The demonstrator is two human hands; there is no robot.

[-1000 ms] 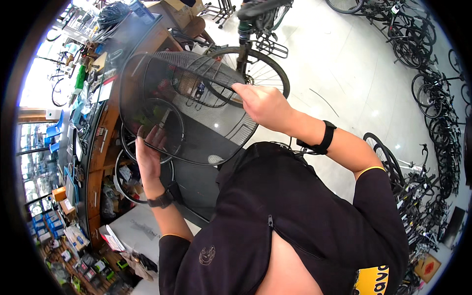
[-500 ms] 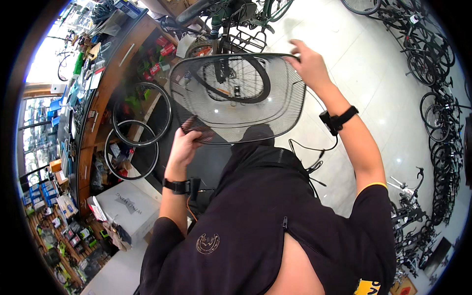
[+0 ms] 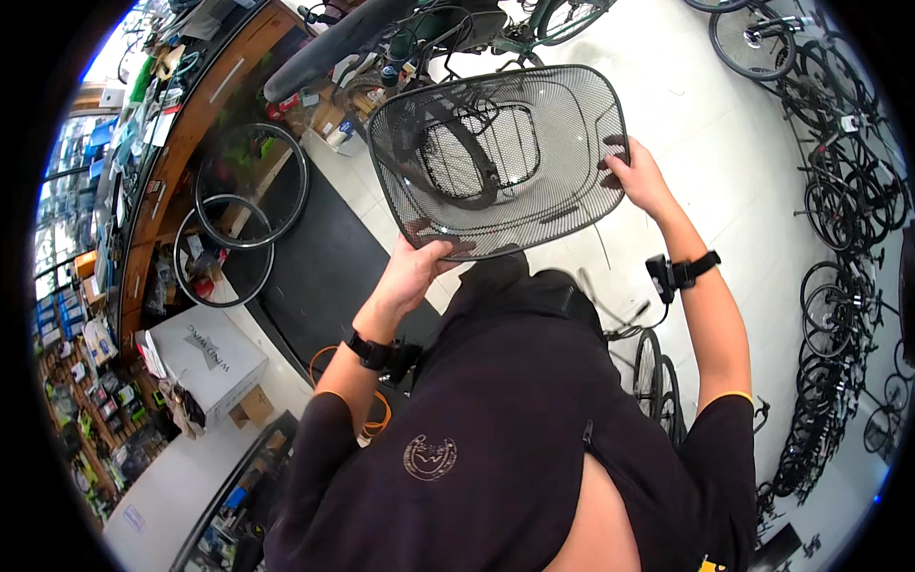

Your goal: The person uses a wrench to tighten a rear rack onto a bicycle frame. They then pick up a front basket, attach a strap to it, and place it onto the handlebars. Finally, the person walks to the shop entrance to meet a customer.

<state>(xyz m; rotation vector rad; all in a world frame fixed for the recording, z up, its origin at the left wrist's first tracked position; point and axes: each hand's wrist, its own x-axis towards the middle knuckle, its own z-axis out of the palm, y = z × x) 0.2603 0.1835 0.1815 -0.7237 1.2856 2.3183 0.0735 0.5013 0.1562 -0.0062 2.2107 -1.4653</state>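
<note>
A black wire-mesh bicycle basket (image 3: 558,195) is held out in front of me, its rounded rim tilted toward me. My left hand (image 3: 416,264) grips the near left part of the rim, thumb on the near side and fingers behind the mesh. At the right side of the rim, my right hand (image 3: 636,176) holds on with its fingers inside the mesh wall. Through the mesh a dark tyre-like curve shows, partly hidden. Just beyond the basket stands a dark green bicycle (image 3: 405,48), partly covered by it.
Two wheel rims (image 3: 250,243) lean by the wooden workbench (image 3: 205,105) on the left. A black mat (image 3: 329,257) covers the floor there, with a white cardboard box (image 3: 205,362) nearby. Rows of bicycles (image 3: 827,219) line the right side of the pale tiled floor (image 3: 705,124).
The basket has shifted right and turned, its right end rising. My right hand has moved from the far right corner of the rim down to its right side. My left hand has moved right.
</note>
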